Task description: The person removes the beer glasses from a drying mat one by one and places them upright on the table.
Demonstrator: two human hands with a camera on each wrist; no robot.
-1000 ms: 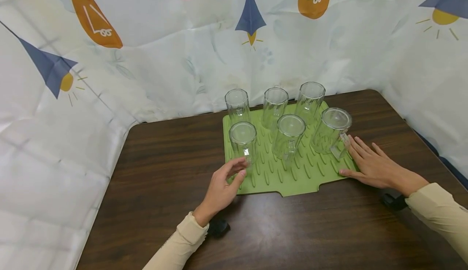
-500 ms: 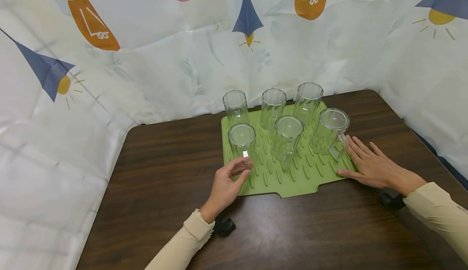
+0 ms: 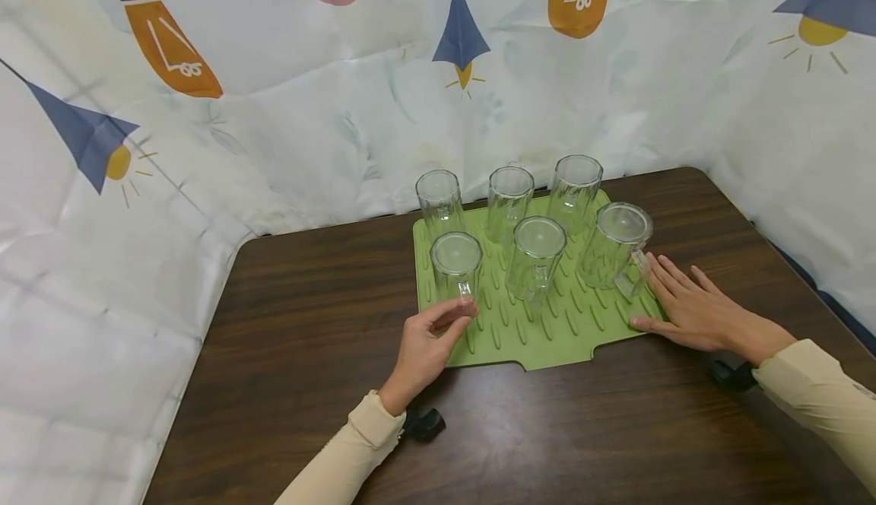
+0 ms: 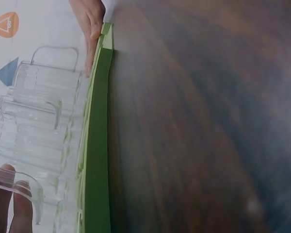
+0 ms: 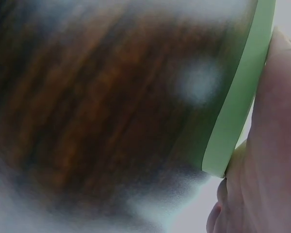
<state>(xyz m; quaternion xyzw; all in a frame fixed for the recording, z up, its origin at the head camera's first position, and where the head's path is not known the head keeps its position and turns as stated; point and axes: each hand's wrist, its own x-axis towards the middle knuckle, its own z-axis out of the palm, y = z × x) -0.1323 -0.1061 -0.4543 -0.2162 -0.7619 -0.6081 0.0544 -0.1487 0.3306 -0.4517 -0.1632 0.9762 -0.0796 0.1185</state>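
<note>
Head view now: pinching with left-hand fingers [image 3: 448, 308] the handle [image 3: 464, 289] of the front-left glass mug [image 3: 455, 258], upturned on the green mat [image 3: 550, 347]; resting right-hand fingers [image 3: 674, 271], spread, at its right edge. Likely heavyish, stiff, slick, breakable: best held right there!

Your head view was bright and fairly sharp, with soft glare on the tabletop [image 3: 499, 429] and glints on the glass mugs [image 3: 539, 242]. Your left wrist view looked hazy; your right one showed that surface badly blurred under whitish glare.
</note>
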